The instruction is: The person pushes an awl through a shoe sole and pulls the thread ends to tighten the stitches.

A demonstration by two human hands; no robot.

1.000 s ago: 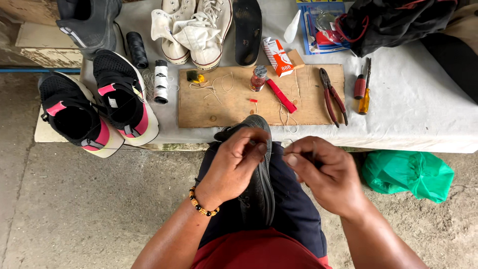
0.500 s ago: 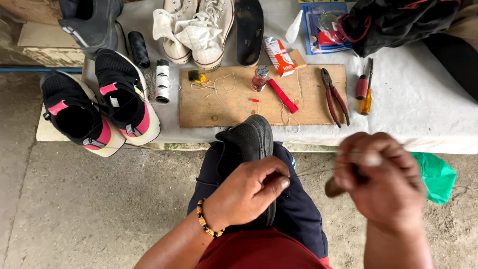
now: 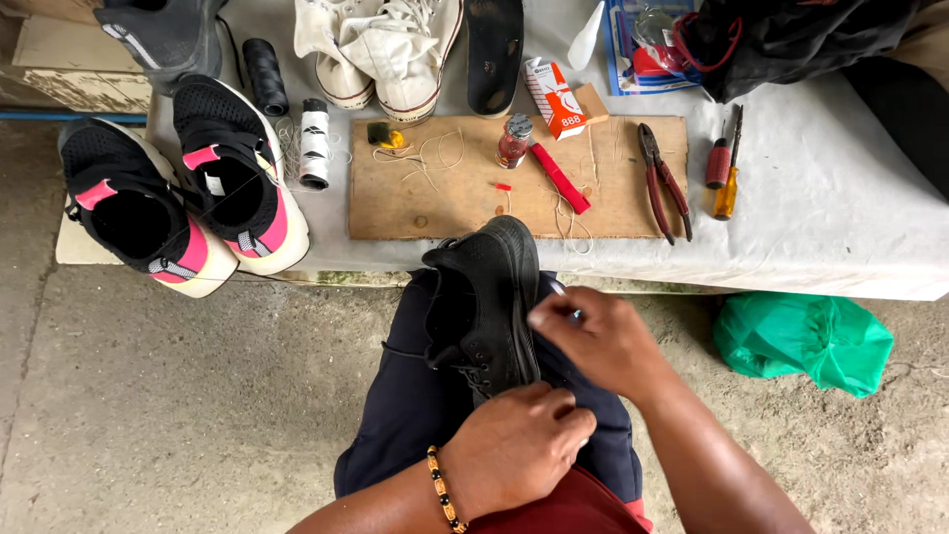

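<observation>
Firmly pinned on the lap by the left hand [image 3: 516,443] closed over its heel, black shoe [image 3: 486,302] on its side, sole edge offered to right hand [image 3: 596,338] fingers pinched there, wooden board [image 3: 415,193] and pliers [image 3: 659,180] close ahead.

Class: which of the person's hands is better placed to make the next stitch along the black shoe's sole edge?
Probably the right hand: its fingertips pinch at the black shoe sole edge, while the left hand grips the heel, steadying it.
</observation>
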